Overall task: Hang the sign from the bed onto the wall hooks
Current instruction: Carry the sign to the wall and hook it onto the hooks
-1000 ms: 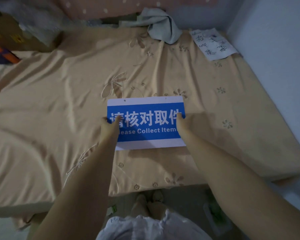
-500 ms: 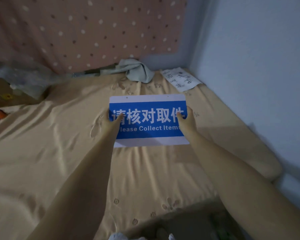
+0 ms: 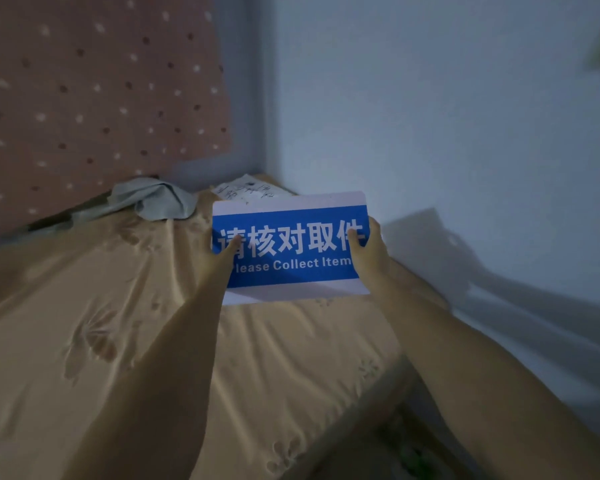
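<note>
Both hands grip the sign (image 3: 288, 249) by its short edges, held up off the bed (image 3: 84, 323) with its printed face toward the person. Left hand (image 3: 219, 252) pinches the left edge, thumb across the blue band; right hand (image 3: 366, 251) clasps the right edge likewise. Its right edge sits near the pale wall (image 3: 447, 133), which is bare above. Behind it lie a crumpled grey cloth (image 3: 153, 202) and a written paper (image 3: 246, 190).
</note>
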{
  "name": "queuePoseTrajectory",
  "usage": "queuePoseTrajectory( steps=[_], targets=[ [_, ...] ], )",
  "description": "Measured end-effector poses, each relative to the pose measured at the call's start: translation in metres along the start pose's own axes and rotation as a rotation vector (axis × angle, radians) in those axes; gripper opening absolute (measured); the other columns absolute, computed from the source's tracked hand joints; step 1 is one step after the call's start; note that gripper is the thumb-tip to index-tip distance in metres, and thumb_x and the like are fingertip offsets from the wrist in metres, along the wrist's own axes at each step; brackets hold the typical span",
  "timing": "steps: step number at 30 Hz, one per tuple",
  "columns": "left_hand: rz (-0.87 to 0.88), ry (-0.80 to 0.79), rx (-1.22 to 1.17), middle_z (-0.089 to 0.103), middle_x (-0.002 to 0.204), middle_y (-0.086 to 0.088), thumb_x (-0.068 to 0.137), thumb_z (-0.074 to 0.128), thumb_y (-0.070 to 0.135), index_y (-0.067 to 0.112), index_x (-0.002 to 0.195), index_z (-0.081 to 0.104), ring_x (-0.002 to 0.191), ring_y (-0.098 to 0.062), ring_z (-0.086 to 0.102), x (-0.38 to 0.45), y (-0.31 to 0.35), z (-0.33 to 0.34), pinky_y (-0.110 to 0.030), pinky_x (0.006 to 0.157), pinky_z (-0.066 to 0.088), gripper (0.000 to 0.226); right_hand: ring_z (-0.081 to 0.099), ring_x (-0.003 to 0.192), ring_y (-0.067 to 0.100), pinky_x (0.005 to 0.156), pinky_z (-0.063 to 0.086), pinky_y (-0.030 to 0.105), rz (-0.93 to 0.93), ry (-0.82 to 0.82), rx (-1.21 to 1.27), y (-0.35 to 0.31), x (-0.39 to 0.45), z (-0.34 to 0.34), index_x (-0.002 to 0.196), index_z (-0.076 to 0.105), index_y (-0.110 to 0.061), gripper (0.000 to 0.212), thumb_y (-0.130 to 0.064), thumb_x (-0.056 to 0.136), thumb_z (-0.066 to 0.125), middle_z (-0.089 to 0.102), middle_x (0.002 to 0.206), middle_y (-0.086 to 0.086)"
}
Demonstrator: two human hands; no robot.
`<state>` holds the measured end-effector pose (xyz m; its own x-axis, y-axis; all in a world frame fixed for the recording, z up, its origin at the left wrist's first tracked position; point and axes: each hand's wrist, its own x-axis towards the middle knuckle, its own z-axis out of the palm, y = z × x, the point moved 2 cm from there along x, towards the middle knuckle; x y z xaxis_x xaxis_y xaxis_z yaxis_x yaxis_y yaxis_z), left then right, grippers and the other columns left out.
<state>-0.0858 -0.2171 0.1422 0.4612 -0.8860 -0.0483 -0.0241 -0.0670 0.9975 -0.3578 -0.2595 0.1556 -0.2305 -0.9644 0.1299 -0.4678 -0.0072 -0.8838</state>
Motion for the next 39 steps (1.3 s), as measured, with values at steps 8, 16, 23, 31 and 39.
queuePoseTrajectory(
  steps=[8, 16, 23, 31, 39],
  targets=[
    [0.088, -0.138, 0.012, 0.060, 0.122, 0.002, 0.087, 0.065, 0.037, 0.025, 0.140, 0.041, 0.097, -0.020, 0.063, 0.012, 0.054, 0.117, -0.032, 0.077, 0.054, 0.060, 0.068, 0.088, 0.027, 0.075, 0.058, 0.043, -0.042, 0.219, -0.010, 0.000, 0.045, -0.110, 0.134, 0.038, -0.020, 0.042, -0.036, 0.095, 0.044, 0.067, 0.107, 0.006],
    [0.306, -0.207, 0.193, 0.061, 0.127, -0.002, 0.084, 0.060, 0.056, 0.029, 0.139, 0.041, 0.103, -0.026, 0.064, 0.000, 0.142, 0.217, -0.040, 0.081, 0.054, 0.064, 0.068, 0.088, 0.027, 0.079, 0.058, 0.047, -0.059, 0.403, 0.094, -0.023, 0.086, -0.228, 0.127, 0.043, -0.019, 0.038, -0.035, 0.093, 0.050, 0.067, 0.104, 0.007],
    [0.465, -0.231, 0.192, 0.056, 0.139, -0.004, 0.083, 0.059, 0.058, 0.030, 0.144, 0.037, 0.120, -0.029, 0.059, -0.023, 0.229, 0.284, -0.046, 0.097, 0.048, 0.070, 0.067, 0.085, 0.023, 0.078, 0.058, 0.046, -0.163, 0.627, 0.150, -0.056, 0.090, -0.314, 0.124, 0.047, -0.018, 0.035, -0.033, 0.093, 0.052, 0.063, 0.096, -0.002],
    [0.722, -0.320, 0.097, 0.058, 0.137, 0.001, 0.085, 0.059, 0.054, 0.030, 0.142, 0.039, 0.120, -0.025, 0.059, -0.060, 0.314, 0.348, -0.044, 0.096, 0.046, 0.065, 0.061, 0.080, 0.013, 0.069, 0.054, 0.032, -0.297, 0.967, 0.149, -0.083, 0.070, -0.397, 0.129, 0.046, -0.011, 0.040, -0.032, 0.095, 0.050, 0.061, 0.101, -0.004],
    [0.834, -0.444, -0.033, 0.061, 0.133, 0.000, 0.086, 0.059, 0.052, 0.028, 0.140, 0.040, 0.116, -0.024, 0.062, -0.116, 0.371, 0.414, -0.042, 0.095, 0.047, 0.061, 0.052, 0.064, -0.005, 0.043, 0.039, -0.001, -0.317, 1.164, 0.033, -0.103, 0.040, -0.495, 0.132, 0.043, -0.012, 0.043, -0.034, 0.095, 0.050, 0.054, 0.097, -0.011]
  ],
)
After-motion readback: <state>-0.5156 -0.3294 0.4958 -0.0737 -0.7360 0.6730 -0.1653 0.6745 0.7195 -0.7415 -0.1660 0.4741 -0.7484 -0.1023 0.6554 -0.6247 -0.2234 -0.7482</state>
